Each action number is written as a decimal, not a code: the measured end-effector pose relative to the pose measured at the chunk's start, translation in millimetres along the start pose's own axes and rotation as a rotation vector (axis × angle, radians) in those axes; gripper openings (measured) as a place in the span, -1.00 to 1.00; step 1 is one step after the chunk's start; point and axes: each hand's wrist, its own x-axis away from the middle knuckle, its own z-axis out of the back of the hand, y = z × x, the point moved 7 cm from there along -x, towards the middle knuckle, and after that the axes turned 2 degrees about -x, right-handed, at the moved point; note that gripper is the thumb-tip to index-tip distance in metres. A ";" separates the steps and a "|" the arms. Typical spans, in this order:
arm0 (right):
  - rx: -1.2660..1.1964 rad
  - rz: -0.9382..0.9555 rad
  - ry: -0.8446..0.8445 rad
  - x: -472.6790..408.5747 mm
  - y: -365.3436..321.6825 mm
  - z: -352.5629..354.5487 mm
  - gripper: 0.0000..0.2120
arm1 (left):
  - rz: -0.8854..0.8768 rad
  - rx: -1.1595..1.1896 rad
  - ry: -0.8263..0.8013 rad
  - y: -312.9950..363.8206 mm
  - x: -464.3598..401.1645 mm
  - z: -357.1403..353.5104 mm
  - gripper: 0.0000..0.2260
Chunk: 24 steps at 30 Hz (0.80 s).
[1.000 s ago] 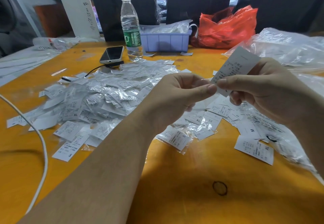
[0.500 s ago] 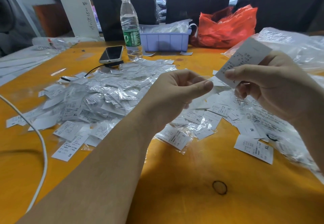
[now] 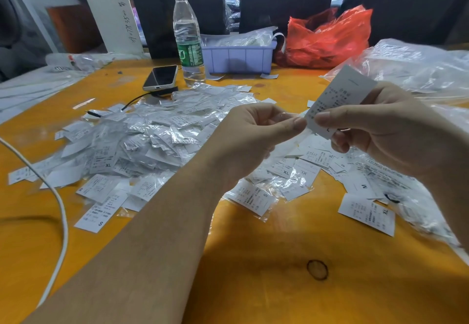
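Orange wooden table with a dark ring mark near the front edge. Behind it there's dark fabric and a white panel with handwritten digits I can't really read.

The right hand pinches one white printed label between thumb and forefinger, held up above the table at centre right. The left hand has its thumb and forefinger pressed together on what looks like a thin clear sleeve, right at the label's lower edge.

The readable writing is just sizes: XL, S and M on the loose labels. The print on the bottle's green label is too small to read.

Counts: one water bottle, one phone, one purple bin, one red bag and one white cable. The heap of bagged labels has way too many to count, and there are more clear bags on the right.
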 end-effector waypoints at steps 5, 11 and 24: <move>-0.041 -0.049 -0.027 -2.0 4.6 0.4 -0.92 | 0.012 0.017 0.001 -0.7 -1.1 0.8 -0.90; -0.086 -0.046 -0.083 -2.6 5.9 -2.6 -0.91 | 0.014 0.024 0.005 -0.5 -1.1 0.6 -0.89; -0.221 -0.109 -0.060 -0.8 16.0 -14.8 -0.93 | 0.008 0.005 0.070 -2.5 -2.3 3.7 -0.78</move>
